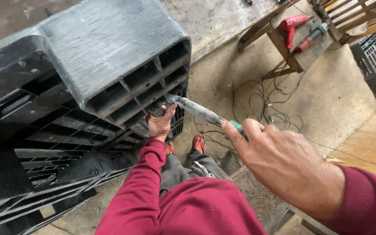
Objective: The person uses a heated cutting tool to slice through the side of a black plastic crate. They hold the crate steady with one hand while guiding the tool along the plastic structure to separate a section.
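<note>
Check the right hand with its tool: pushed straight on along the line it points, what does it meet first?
Most likely the black plastic pallet. The right hand aims the green-handled tool up-left; its tip is already at the pallet's ribbed edge, just above the left hand gripping there. Depth is unclear, so contact is uncertain.

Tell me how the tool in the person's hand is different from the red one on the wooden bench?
The grey, grimy metal tool with a green handle is held in the right hand, tip against the black plastic pallet. The red pistol-shaped power tool lies untouched on the wooden bench. It looks cleaner. Both are hand tools.
</note>
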